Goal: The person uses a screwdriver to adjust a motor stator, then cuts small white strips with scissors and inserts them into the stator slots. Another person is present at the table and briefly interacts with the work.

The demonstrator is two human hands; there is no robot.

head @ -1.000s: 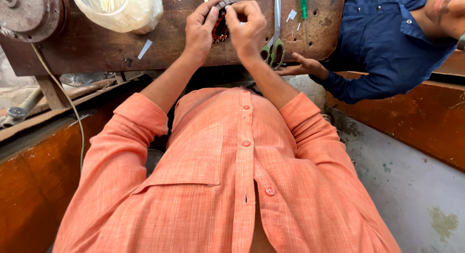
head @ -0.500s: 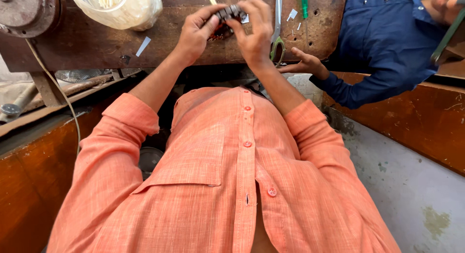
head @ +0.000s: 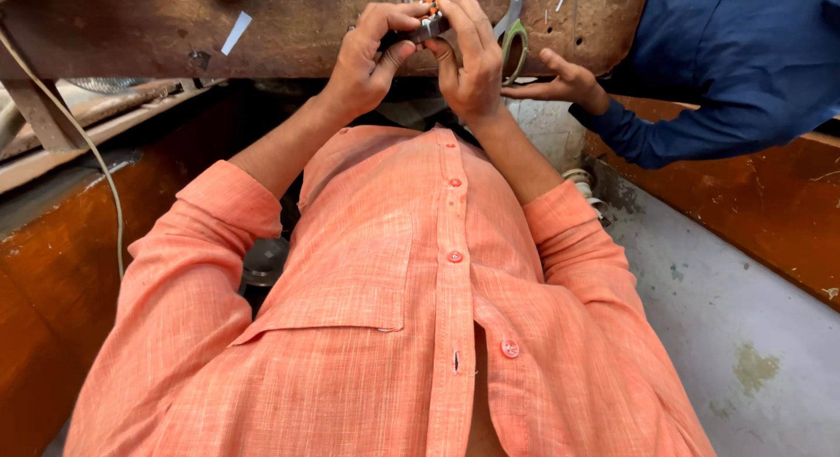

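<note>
Both my hands are raised over the edge of a worn brown workbench point(head: 289, 28) and meet on one small dark part with orange bits point(head: 423, 26). My left hand point(head: 367, 59) grips it from the left, thumb underneath. My right hand point(head: 471, 59) closes over it from the right, fingers curled across its top. The part is mostly hidden by my fingers. My orange shirt fills the lower view.
A co-worker in a blue sleeve point(head: 735, 80) rests a hand point(head: 560, 79) at the bench edge right of mine. Green-handled scissors point(head: 514, 32) lie on the bench. A cable point(head: 103, 172) hangs at left. Orange-brown panels flank a grey floor point(head: 744, 334).
The view has tilted so my hands and the bench sit higher in frame. My hands stay together on the small part; the co-worker's hand stays by the bench edge.
</note>
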